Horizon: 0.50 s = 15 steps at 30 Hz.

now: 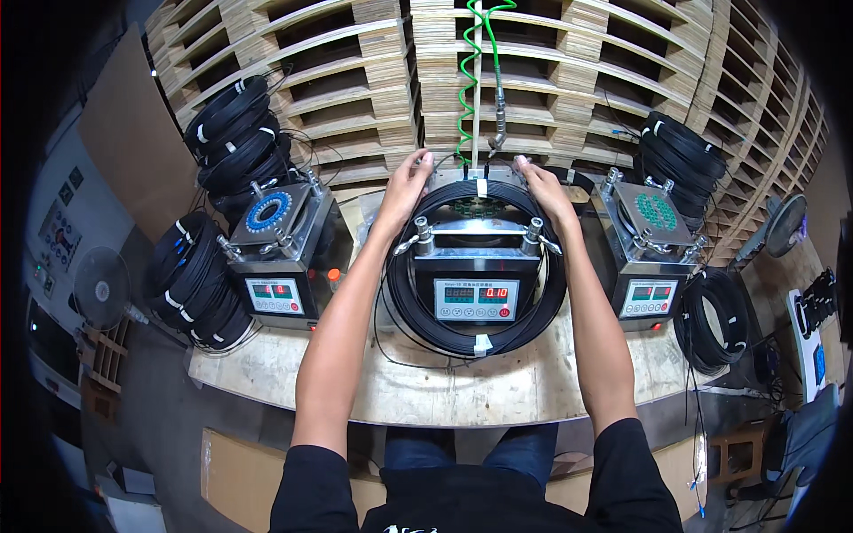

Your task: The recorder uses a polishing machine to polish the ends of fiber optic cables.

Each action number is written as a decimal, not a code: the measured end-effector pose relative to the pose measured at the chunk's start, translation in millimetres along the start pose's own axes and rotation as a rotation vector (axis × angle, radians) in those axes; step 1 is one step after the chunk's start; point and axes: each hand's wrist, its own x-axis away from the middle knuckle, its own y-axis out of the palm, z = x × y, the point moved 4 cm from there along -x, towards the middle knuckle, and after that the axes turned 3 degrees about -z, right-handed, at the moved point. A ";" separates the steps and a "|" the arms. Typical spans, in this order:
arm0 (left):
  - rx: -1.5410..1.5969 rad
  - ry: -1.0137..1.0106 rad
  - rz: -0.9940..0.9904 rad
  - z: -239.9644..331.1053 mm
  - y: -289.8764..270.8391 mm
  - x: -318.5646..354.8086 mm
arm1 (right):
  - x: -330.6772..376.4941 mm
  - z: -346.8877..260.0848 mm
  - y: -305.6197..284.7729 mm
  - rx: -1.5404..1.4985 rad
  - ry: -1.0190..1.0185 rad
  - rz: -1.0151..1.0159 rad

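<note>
2 hands reach across the wooden bench (418, 391) in the head view, each curled over the far rim of a black cable coil (444, 330) that lies looped around the middle machine (476, 266). The left hand (407, 182) grips the coil at its upper left and the right hand (538, 185) grips it at its upper right, fingers closed on the strands, probably so the ring stays round and level over the machine's top. White tape bands (481, 345) bind the coil at its near and far sides, which keeps the turns together. On the machine's front sits a pale rectangular panel (476, 299) with red digits and a round red button. 2 like machines flank it: the left machine (280, 258) carries a blue ring of holes on top, the right machine (653, 258) a green round plate. More black coils are stacked at the left (200, 275), behind the left machine (235, 133), and at the right (680, 151). A green spiral hose (468, 80) hangs in front of stacked wooden pallets (355, 71). A small fan (100, 289) stands at the far left.
</note>
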 end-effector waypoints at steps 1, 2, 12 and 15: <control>-0.011 -0.027 -0.064 3.1 -1.1 0.0 | 4.3 -6.2 -0.4 0.041 0.050 0.030; -0.009 -0.029 -0.064 5.9 0.2 2.3 | 5.2 -8.1 -1.4 0.043 0.052 0.029; -0.004 -0.051 -0.038 8.3 -0.4 2.8 | 8.5 -13.4 -9.7 0.228 0.213 0.123; -0.114 -0.102 -0.006 -4.5 -5.8 -2.2 | 9.2 -14.2 -9.8 0.192 0.172 0.041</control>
